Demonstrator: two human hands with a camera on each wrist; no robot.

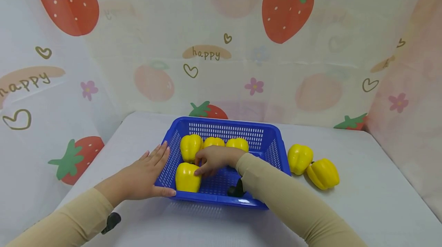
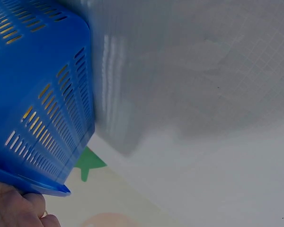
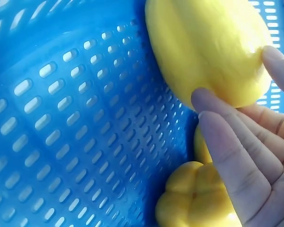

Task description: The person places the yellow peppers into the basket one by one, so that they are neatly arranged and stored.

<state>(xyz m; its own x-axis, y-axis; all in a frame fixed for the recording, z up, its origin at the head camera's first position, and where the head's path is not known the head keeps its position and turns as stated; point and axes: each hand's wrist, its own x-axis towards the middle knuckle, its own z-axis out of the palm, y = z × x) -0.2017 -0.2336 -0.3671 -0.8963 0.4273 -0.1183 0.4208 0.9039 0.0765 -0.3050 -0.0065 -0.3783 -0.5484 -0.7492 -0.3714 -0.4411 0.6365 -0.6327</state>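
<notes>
The left hand (image 1: 145,178) is resting on the rim of the blue basket (image 1: 214,198) at nine o'clock, its fingers lying straight and close together, pointing toward one o'clock, its thumb spreading apart toward three. Inside the basket, the near pepper (image 1: 186,181), a yellow one, is sitting at eight o'clock. The back-left pepper (image 1: 191,146) is sitting at ten. The right hand (image 1: 214,158) is reaching in beside them, curling its thumb and fingertips against the near pepper and pinching its end. Behind that hand, the middle pepper (image 1: 214,141) is showing at eleven and the back-right pepper (image 1: 237,144) at one. Outside the basket, toward three o'clock, two loose peppers (image 1: 299,158) are lying side by side on the white table (image 1: 373,201).
</notes>
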